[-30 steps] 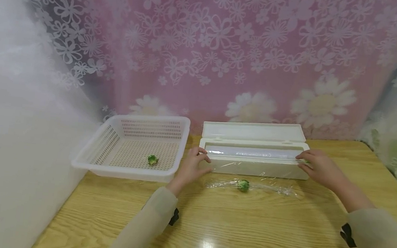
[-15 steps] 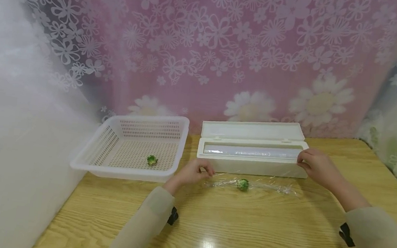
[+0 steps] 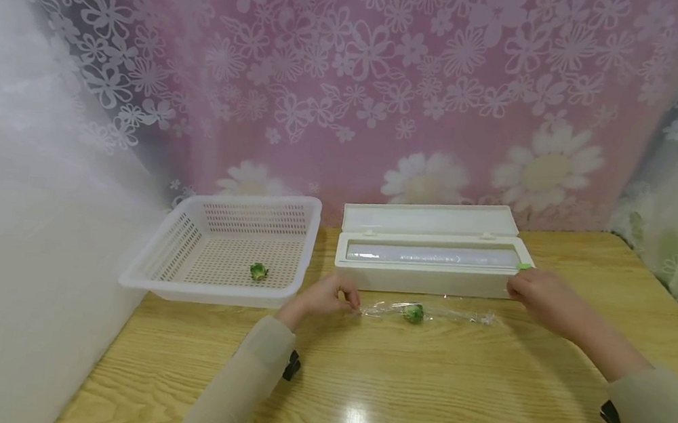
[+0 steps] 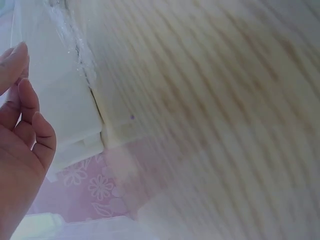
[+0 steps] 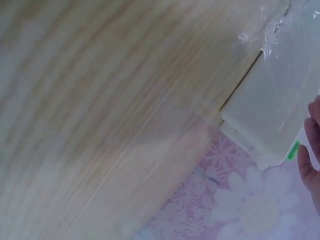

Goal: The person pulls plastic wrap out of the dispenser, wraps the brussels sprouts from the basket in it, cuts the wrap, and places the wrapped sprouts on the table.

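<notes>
Thumb and forefinger of my left hand [image 3: 326, 295] pinch clear cling film low by the left front of a white cling film dispenser [image 3: 424, 280]. The dispenser's lid stands raised, showing the film roll [image 3: 433, 255] inside. My right hand [image 3: 545, 299] grips the film at the right front corner, fingers curled, just below a green tab [image 3: 524, 265]. The film between the hands is barely visible. In front of the dispenser lies a Brussels sprout [image 3: 413, 313] in clear wrap with gathered ends. The left wrist view shows the left fingertips [image 4: 21, 50] meeting.
A white perforated basket [image 3: 303, 262] stands left of the dispenser, close to the left forearm, with another Brussels sprout [image 3: 257, 271] inside. The wooden table [image 3: 419, 396] backs onto a pink flowered curtain [image 3: 337, 102].
My left hand has come down from the dispenser's front rim toward the table with the film. The right hand has shifted slightly down, and the green tab now shows. The head view has drifted slightly.
</notes>
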`<move>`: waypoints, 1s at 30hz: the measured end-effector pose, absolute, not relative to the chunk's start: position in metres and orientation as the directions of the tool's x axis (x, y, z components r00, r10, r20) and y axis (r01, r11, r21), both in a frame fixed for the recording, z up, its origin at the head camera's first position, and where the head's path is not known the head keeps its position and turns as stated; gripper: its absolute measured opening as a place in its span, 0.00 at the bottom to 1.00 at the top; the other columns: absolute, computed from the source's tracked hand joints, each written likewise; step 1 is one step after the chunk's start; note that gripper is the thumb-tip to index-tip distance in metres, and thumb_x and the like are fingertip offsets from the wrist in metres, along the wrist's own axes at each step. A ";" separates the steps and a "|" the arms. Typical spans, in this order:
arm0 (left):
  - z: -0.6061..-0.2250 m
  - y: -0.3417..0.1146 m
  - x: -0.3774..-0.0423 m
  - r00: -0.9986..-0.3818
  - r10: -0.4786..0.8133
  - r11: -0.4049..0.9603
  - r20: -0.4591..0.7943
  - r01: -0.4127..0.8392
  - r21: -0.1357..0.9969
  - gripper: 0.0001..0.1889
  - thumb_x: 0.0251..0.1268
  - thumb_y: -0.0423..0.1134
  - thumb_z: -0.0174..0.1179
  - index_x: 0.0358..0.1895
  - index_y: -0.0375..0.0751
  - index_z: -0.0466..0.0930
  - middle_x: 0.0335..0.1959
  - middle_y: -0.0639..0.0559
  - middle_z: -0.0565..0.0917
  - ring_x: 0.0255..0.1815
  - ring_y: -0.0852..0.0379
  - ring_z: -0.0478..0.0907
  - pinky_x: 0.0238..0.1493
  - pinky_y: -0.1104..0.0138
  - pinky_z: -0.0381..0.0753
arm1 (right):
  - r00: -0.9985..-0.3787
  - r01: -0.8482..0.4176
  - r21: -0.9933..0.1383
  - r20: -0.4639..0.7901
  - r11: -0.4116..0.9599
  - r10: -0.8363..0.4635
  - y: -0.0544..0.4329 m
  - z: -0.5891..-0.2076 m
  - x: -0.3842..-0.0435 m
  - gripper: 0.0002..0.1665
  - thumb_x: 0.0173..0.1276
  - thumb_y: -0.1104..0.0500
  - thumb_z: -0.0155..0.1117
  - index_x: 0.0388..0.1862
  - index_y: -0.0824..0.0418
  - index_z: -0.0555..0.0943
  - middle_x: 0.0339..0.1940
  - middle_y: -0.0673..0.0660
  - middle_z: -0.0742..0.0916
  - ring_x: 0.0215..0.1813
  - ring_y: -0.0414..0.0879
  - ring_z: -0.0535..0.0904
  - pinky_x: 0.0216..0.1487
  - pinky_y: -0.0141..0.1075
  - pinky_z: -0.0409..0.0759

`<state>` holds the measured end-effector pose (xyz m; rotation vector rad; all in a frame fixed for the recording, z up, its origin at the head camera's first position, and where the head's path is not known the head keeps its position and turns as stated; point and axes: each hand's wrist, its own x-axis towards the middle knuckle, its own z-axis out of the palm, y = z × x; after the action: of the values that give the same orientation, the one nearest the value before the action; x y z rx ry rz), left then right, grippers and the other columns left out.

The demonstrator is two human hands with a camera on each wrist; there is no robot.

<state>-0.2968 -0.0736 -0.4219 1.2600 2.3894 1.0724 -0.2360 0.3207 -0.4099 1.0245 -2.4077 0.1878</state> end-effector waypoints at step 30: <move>-0.416 -0.073 -0.279 -0.583 0.786 0.602 -0.206 0.645 0.470 0.07 0.58 0.39 0.57 0.36 0.41 0.82 0.30 0.59 0.80 0.31 0.68 0.74 0.35 0.76 0.72 | -0.755 -0.619 -0.367 0.032 0.695 -0.655 0.309 -0.416 -0.205 0.11 0.56 0.65 0.61 0.20 0.50 0.74 0.19 0.38 0.71 0.22 0.30 0.64 0.20 0.28 0.66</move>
<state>-0.2787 -0.0729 -0.4160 1.1461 2.4380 0.4893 -0.2055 0.3087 -0.4157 1.1254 -2.9849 0.5854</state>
